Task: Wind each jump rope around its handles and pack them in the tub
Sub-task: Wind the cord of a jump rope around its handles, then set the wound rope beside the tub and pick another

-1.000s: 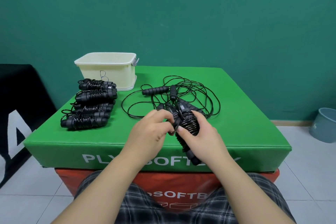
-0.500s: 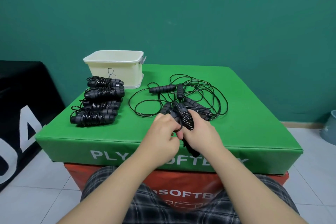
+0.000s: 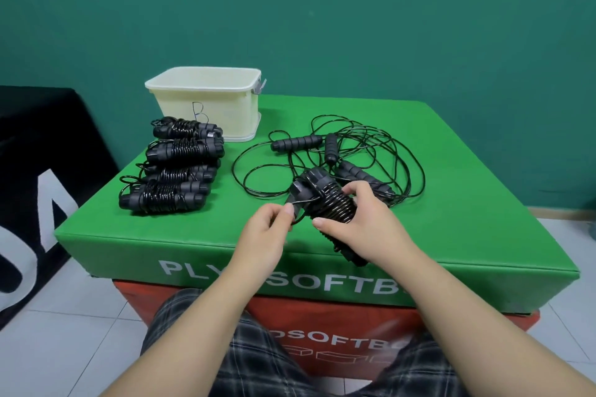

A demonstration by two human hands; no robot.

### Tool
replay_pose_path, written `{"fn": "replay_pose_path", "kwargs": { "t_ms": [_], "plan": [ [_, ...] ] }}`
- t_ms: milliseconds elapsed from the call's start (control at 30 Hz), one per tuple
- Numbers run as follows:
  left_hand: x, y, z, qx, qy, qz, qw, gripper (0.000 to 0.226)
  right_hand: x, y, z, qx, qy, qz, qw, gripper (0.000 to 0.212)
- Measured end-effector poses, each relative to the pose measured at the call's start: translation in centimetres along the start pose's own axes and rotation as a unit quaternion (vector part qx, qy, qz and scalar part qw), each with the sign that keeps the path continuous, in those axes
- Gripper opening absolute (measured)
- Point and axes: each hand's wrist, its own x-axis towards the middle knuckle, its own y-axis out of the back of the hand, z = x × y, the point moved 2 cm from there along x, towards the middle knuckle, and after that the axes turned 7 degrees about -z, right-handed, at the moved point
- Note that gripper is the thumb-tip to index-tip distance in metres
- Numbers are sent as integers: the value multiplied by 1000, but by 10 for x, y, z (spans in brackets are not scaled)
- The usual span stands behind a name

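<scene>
My right hand point(image 3: 364, 229) grips a pair of black jump rope handles point(image 3: 329, 203) with cord coiled tightly round them, held over the green box's near edge. My left hand point(image 3: 267, 232) pinches the loose end loop of that cord just left of the bundle. Behind the hands lie loose black jump ropes point(image 3: 348, 155) in a tangle, with bare handles showing. Several wound rope bundles point(image 3: 174, 171) lie in a row on the left. The cream tub point(image 3: 206, 106), marked with a letter B, stands at the back left; its inside is hidden.
Everything sits on a green soft box point(image 3: 467, 203) stacked on a red one point(image 3: 354, 338). A black padded block point(image 3: 42, 155) stands to the left on the tiled floor. A teal wall closes the back. My checked trousers show at the bottom.
The left hand has drawn back a little to the left, pulling the cord's end loop away from the bundle. The right hand has kept its grip on the handles.
</scene>
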Motion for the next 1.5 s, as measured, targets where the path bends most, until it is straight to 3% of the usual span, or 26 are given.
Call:
{"fn": "replay_pose_path", "kwargs": {
  "t_ms": [167,267,400,600,767,933,1100,1233,1333,1500],
  "plan": [
    [17,2,-11,-129,70,-11,989,18,21,-13,1,55,-3,-40,998,62],
    [26,4,-14,-249,107,-45,962,31,32,-18,-7,95,12,-63,993,59],
    [40,18,-12,-312,109,-41,943,43,53,-23,-25,108,50,-94,988,58],
    [61,75,-29,-315,135,136,930,49,82,-33,-36,122,67,-131,982,56],
    [73,133,-34,-351,146,237,894,41,88,-46,-30,94,61,-150,982,43],
    [94,161,-34,-366,151,273,877,43,91,-52,-19,120,50,-142,981,36],
    [99,148,-35,-343,155,293,879,27,93,-55,-8,137,43,-138,980,29],
    [96,131,-42,-352,156,341,858,59,94,-54,-3,140,49,-127,981,26],
    [94,124,-52,-311,152,352,870,43,95,-53,1,153,54,-115,980,24],
    [93,102,-63,-242,115,329,906,36,93,-52,9,179,56,-83,979,29]
  ]
}}
